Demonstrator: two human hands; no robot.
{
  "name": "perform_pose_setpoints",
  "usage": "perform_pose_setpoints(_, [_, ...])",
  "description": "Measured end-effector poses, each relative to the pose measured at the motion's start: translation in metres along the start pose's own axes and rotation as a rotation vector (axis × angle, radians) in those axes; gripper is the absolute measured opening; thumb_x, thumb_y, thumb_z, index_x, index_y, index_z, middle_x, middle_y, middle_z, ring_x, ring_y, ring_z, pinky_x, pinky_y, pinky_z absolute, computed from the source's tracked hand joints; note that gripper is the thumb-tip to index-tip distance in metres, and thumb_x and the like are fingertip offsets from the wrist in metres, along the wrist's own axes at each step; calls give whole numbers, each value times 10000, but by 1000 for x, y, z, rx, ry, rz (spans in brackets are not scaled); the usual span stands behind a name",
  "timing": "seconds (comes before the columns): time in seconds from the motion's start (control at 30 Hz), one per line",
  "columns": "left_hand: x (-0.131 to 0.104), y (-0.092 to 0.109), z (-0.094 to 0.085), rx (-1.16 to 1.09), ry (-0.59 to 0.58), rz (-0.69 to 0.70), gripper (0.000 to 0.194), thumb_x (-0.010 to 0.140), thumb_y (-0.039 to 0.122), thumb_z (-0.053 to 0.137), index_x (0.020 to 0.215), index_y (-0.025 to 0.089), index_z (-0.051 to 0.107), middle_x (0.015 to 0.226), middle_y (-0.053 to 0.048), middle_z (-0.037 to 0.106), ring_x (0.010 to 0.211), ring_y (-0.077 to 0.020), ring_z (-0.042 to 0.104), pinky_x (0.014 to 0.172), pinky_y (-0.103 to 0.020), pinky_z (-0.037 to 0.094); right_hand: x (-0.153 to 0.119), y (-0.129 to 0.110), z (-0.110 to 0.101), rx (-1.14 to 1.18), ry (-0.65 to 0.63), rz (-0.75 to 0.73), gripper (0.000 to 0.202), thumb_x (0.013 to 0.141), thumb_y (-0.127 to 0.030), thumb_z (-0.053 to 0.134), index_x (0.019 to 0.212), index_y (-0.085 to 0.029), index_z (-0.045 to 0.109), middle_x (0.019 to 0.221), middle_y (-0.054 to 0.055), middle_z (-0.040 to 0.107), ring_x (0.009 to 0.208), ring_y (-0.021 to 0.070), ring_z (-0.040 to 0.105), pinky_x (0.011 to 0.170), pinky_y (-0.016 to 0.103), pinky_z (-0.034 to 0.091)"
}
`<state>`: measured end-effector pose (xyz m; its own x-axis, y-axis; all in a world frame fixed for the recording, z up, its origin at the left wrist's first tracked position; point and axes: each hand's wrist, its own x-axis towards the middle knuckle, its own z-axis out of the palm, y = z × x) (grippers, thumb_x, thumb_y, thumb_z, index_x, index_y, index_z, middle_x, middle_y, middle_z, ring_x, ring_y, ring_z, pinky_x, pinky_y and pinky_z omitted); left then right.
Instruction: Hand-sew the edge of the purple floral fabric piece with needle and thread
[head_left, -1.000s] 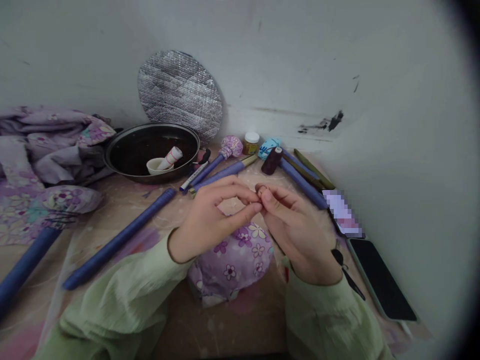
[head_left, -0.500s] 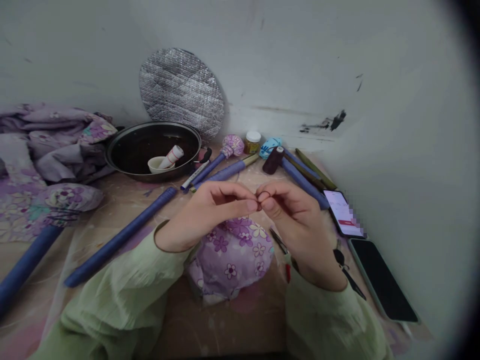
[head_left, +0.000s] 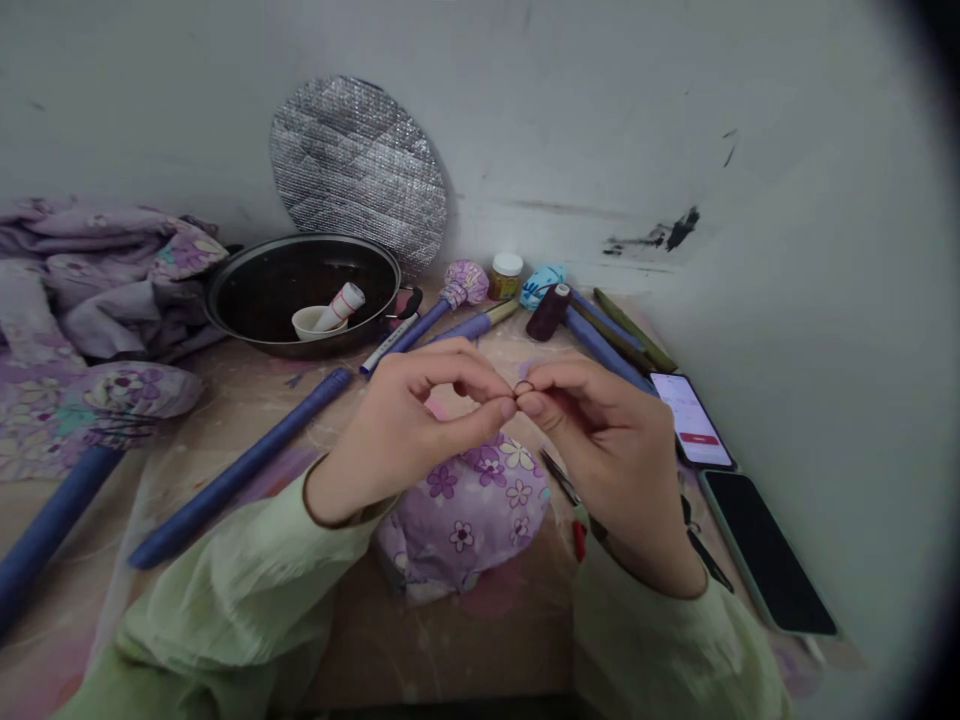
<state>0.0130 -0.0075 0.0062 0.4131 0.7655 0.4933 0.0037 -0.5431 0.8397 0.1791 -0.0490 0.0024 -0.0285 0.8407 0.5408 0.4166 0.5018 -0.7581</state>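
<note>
My left hand point(head_left: 416, 425) and my right hand point(head_left: 611, 445) meet fingertip to fingertip at the centre, both pinched. Between them shows a small loop of thin dark thread point(head_left: 524, 383), its ends hidden in the fingertips. Just below the hands, a bundle of purple flowered cloth point(head_left: 465, 530) lies on the table, partly covered by my left wrist. Beside it, under my right hand, is a pair of scissors point(head_left: 579, 530) with red on the handle, partly hidden. A dark spool of thread point(head_left: 547, 312) leans behind the hands.
A black pan point(head_left: 300, 345) holding a small cup stands back left, before a round silver mat point(head_left: 360, 165). Blue wrapped sticks point(head_left: 240, 470) lie to the left and behind. Two phones point(head_left: 769, 550) lie at right. Crumpled flowered fabric point(head_left: 112, 270) fills the far left.
My fingers have shifted slightly, and the small thread loop stands up more visibly between them. The camera view has tilted a little. The cloth bundle stays in place.
</note>
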Motion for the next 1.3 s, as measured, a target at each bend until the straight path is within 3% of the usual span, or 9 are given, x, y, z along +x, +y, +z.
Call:
perform_pose_setpoints(0.13, [0,4,-1,180,20,113,75,754,102,685,737,174,697,754,-5,649,686,-104,597,663,-232,511,-1,-1,-1,-43,-17,35,47,858,-206,634,840,-240,661,809,-15,712,741,141,650,662,282,517])
perform_pose_setpoints(0.57, [2,2,-7,195,-93,202,149,797,72,624,827,197,699,842,-12,671,761,-106,628,702,-231,532,-1,-6,-6,66,-22,119,76,816,-162,665,841,-232,683,801,-25,734,700,115,660,606,239,519])
perform_pose_setpoints(1.1, [2,1,-6,158,-77,170,72,785,123,682,789,191,705,806,-10,684,730,-114,627,706,-248,535,-3,-9,-3,-36,4,47,54,843,-191,647,841,-238,673,815,-14,721,753,141,658,677,279,530])
perform_pose_setpoints(1.3, [2,4,-3,163,-35,152,90,760,84,660,735,168,679,747,-12,664,701,-113,616,671,-238,516,-3,-11,-3,102,44,119,62,839,-197,656,847,-254,681,818,-21,706,756,132,638,674,274,518])
